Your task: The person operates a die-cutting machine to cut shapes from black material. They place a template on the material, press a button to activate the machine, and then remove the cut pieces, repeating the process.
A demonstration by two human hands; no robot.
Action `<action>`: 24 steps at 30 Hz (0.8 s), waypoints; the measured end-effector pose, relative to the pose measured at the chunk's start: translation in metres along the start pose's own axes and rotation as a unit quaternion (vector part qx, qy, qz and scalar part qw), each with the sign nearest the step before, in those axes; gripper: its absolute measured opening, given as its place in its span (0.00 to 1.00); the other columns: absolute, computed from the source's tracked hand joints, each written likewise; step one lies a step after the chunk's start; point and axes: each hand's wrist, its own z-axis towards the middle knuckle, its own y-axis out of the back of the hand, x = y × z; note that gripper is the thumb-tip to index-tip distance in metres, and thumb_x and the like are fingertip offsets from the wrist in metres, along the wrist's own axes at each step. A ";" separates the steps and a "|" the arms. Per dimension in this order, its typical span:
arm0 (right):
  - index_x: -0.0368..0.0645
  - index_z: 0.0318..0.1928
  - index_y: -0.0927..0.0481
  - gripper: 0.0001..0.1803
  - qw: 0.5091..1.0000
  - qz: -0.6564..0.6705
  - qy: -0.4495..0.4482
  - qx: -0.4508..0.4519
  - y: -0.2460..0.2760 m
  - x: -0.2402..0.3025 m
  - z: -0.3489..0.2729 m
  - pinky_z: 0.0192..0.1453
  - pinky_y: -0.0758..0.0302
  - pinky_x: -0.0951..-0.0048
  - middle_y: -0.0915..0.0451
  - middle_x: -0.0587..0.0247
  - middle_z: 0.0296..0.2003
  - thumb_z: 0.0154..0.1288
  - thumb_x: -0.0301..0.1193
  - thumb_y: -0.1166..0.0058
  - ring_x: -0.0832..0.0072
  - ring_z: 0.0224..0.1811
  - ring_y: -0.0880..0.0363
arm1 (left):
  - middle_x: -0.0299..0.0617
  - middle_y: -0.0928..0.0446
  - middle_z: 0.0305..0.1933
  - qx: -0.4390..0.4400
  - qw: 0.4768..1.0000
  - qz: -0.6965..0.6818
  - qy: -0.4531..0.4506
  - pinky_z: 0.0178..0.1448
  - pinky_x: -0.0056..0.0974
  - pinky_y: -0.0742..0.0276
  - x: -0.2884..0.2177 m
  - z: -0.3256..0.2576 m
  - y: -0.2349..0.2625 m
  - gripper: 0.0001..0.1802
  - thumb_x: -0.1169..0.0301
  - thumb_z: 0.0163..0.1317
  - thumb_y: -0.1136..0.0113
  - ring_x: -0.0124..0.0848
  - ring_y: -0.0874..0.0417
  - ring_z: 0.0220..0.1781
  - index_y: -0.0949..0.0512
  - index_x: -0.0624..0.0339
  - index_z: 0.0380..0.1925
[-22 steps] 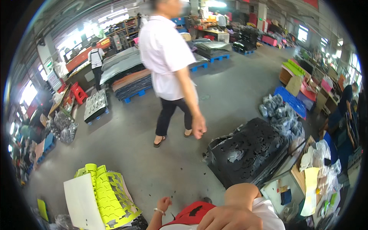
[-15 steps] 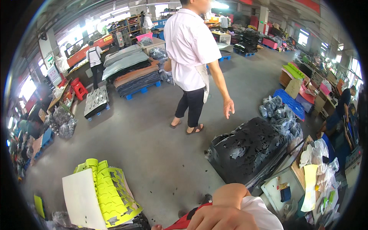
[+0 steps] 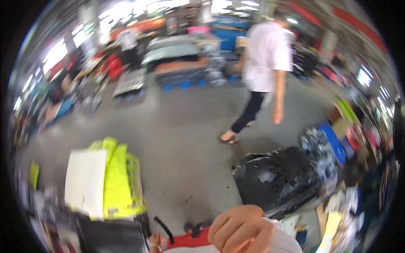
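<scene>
My right hand (image 3: 242, 230) is raised near the lower edge, close to the camera, its fingers curled inward. Whatever those fingers enclose, if anything, stays hidden. A white sleeve (image 3: 282, 236) shows beside it. Below and left of that hand lies red cloth (image 3: 190, 240) across my front, with a black strap (image 3: 163, 229) sticking up at its left end. My left hand (image 3: 155, 242) shows only in part at the bottom edge, beside the strap; its fingers are too small and smeared to read.
Bright yellow cut-out sheets (image 3: 120, 181) and a white board (image 3: 85, 181) are stacked at left. A black sheet pile (image 3: 278, 179) stands at right, beside clear plastic bags (image 3: 318, 147). Beyond it walks a person in a white shirt (image 3: 265, 59). Pallets of sheets (image 3: 177, 63) stand farther back.
My view has swung left and blurred, shifting the far room rightward. The person in white has stepped rightward. My right hand sits higher, and my left hand and the black strap show more clearly.
</scene>
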 end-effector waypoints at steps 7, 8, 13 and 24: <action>0.31 0.36 0.21 0.07 0.948 -0.151 -0.279 0.026 0.017 -0.053 -0.109 0.20 0.32 0.74 0.23 0.60 0.22 0.56 0.21 0.44 0.73 0.15 0.30 | 0.47 0.17 0.28 0.012 0.984 0.125 0.123 0.42 0.44 0.22 -0.022 -0.127 -0.045 0.24 0.49 0.65 0.53 0.37 0.15 0.34 0.18 0.57 0.33; 0.31 0.35 0.21 0.06 0.911 -0.200 -0.361 -0.023 0.014 -0.059 -0.136 0.21 0.31 0.75 0.24 0.59 0.21 0.57 0.22 0.44 0.74 0.16 0.29 | 0.46 0.17 0.29 -0.042 0.988 0.023 0.148 0.40 0.42 0.21 -0.020 -0.150 -0.048 0.21 0.52 0.64 0.51 0.35 0.15 0.33 0.17 0.58 0.36; 0.37 0.43 0.21 0.10 0.692 -0.273 -0.640 0.194 0.038 -0.075 -0.287 0.32 0.25 0.68 0.22 0.50 0.24 0.62 0.29 0.42 0.63 0.26 0.21 | 0.46 0.16 0.32 -0.211 0.925 -0.168 0.269 0.38 0.36 0.18 0.005 -0.229 -0.058 0.16 0.63 0.64 0.47 0.32 0.15 0.28 0.18 0.63 0.42; 0.39 0.42 0.20 0.16 0.450 -0.169 -0.697 0.533 -0.054 -0.120 -0.353 0.47 0.26 0.55 0.20 0.43 0.39 0.67 0.40 0.48 0.49 0.43 0.21 | 0.54 0.19 0.39 -0.180 0.946 0.016 0.269 0.45 0.48 0.23 0.064 -0.261 -0.045 0.19 0.56 0.61 0.57 0.55 0.19 0.41 0.19 0.54 0.33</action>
